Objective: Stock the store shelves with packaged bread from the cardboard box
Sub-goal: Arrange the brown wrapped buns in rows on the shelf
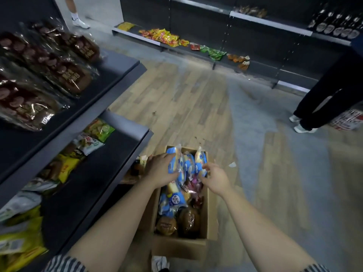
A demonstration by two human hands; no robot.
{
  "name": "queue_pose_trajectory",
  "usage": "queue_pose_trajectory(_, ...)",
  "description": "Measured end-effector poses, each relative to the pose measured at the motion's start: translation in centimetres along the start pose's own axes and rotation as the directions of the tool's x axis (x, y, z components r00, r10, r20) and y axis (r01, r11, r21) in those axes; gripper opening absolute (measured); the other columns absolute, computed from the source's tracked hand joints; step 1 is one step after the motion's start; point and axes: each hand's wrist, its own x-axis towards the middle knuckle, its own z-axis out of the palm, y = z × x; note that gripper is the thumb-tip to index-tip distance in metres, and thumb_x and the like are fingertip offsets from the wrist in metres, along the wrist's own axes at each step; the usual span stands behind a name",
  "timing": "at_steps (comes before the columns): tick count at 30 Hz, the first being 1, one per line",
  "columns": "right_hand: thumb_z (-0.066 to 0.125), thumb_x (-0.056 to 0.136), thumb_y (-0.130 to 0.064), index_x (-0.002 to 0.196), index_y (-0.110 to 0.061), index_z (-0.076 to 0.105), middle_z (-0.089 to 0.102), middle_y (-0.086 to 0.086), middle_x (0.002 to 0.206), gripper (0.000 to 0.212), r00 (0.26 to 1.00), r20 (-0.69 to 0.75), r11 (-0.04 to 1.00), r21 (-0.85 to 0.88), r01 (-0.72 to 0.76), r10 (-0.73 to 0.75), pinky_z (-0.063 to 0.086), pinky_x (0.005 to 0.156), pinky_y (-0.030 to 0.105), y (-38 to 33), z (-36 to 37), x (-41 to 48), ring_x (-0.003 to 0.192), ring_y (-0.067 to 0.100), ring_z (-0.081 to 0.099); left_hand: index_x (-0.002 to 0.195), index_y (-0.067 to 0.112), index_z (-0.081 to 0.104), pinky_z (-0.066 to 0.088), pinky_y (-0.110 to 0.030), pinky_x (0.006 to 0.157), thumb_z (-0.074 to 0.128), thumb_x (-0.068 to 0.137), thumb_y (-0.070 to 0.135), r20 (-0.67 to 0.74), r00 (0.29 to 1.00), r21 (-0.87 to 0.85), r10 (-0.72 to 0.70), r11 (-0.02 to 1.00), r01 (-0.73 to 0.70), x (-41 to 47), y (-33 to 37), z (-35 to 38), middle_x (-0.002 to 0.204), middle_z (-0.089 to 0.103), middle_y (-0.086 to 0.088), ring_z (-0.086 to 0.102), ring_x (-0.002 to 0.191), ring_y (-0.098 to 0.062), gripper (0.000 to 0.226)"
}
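Left hand (161,169) is gripping a bunch of blue bread packs (177,163), fingers curling over the top, thumb underneath. The packs are sitting upright above the far end of the cardboard box (211,213), partly lifted clear of the rest of the contents.

Right hand (214,178) is reaching in from the other side, its fingers half-curled and its fingertips (206,167) touching the rightmost blue pack (200,160). Can't tell if it is actually clamping the pack or just resting against it.

The box is standing open on the floor (186,99), just beside the base of the near shelving. More blue packs (172,201) are lying in the middle of the box, round brown buns (187,218) in clear wrap at the near end, and some pink-wrapped items (193,186) between them.

The near upper shelf (110,75) on the left is carrying dark brown bagged bread (49,61) laid flat. The lower shelf (117,152) is carrying yellow, green and white packs (67,165) along its back half.

Across the aisle, the far low shelf (135,37) is holding loose snack packets (163,36). A second person (324,91) in dark trousers is standing at right, and another person's leg (75,15) is showing at top left.
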Motion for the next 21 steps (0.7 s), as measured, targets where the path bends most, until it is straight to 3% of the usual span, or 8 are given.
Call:
queue_pose_trajectory(7,0.067,0.084,-0.011,0.096,-0.013,0.063,0.055,-0.005,0.089,0.013,0.992,0.102,0.997,-0.025,-0.067,0.069,0.042,0.068,0.026,4.0,4.9,-0.2,0.085,0.016,0.058,0.149,0.030,0.035,0.028,-0.034,0.107,0.064,0.086,0.047,0.045,0.999,-0.008,-0.026,1.000,0.026,-0.8,-1.3,6.1,0.148,0.043,0.006,0.043,0.134,-0.018,0.071)
queue_pose_trajectory(9,0.066,0.085,-0.017,0.092,-0.018,0.062,0.056,-0.004,0.087,0.008,0.987,0.139,0.997,-0.037,-0.073,0.078,0.043,0.068,0.026,5.3,6.4,0.1,0.086,0.018,0.060,0.149,0.036,0.033,0.030,-0.036,0.109,0.065,0.084,0.049,0.061,0.998,-0.039,-0.030,0.999,0.033,-0.8,-1.8,8.0,0.147,0.044,0.009,0.043,0.133,-0.017,0.074)
queue_pose_trajectory(12,0.061,0.084,-0.016,0.085,-0.012,0.063,0.064,0.004,0.089,0.004,0.977,0.184,0.993,-0.066,-0.098,0.108,0.052,0.073,0.031,7.2,8.8,0.8,0.085,0.022,0.062,0.150,0.031,0.033,0.029,-0.036,0.111,0.065,0.084,0.051,0.076,0.997,-0.039,-0.032,0.999,0.035,-0.4,-2.3,10.8,0.153,0.038,0.009,0.037,0.138,-0.015,0.076)
queue_pose_trajectory(17,0.060,0.087,-0.013,0.095,-0.006,0.071,0.065,0.007,0.092,0.015,0.954,0.258,0.986,-0.107,-0.125,0.149,0.048,0.068,0.026,9.1,11.5,1.9,0.081,0.017,0.060,0.151,0.026,0.031,0.023,-0.031,0.109,0.062,0.087,0.048,0.089,0.995,0.001,-0.046,0.999,0.046,0.4,-3.0,14.3,0.157,0.031,0.007,0.030,0.143,-0.014,0.074)
queue_pose_trajectory(21,0.057,0.087,-0.014,0.109,-0.012,0.071,0.057,0.009,0.112,0.026,0.953,0.273,0.986,-0.139,-0.094,0.130,0.051,0.087,0.031,9.4,13.1,2.5,0.102,0.022,0.059,0.151,0.027,0.031,0.023,-0.031,0.109,0.060,0.088,0.046,0.117,0.992,-0.029,-0.048,0.998,0.052,0.4,-3.6,15.9,0.156,0.032,0.007,0.032,0.141,-0.015,0.072)
